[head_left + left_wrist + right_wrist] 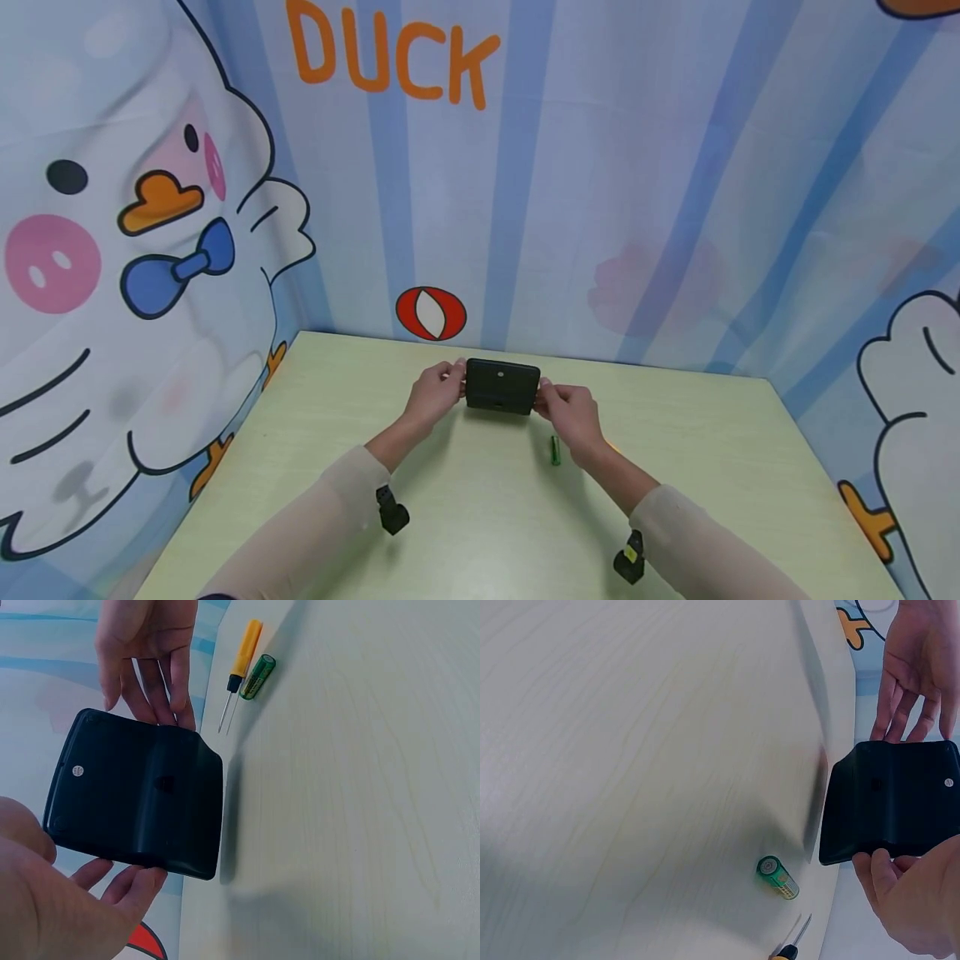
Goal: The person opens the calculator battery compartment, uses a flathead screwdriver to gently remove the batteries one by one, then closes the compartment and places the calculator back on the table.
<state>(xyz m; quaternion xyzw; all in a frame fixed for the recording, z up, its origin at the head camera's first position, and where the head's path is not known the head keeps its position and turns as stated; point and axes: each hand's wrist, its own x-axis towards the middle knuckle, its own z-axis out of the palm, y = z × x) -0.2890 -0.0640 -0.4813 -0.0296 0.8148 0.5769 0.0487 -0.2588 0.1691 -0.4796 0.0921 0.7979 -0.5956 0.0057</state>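
A black plastic device (502, 386) with rounded corners is held up over the far part of the table. The side toward me has a bent, stepped profile, a small round pale sticker and a little notch near its middle, seen closer in the left wrist view. My left hand (435, 396) holds its left edge between thumb and fingers. At the right edge, my right hand (573, 412) grips it the same way. The device's other face is hidden. Beneath my right hand a green battery (258, 676) lies on the table, beside a screwdriver (247, 652) with a yellow-orange handle.
The pale wood-grain table (480, 517) ends at a cartoon-printed curtain (570, 167) just behind the device. Shadows of both arms fall on the tabletop. A small black camera (392, 511) hangs at my left sleeve, another camera (630, 558) at the right.
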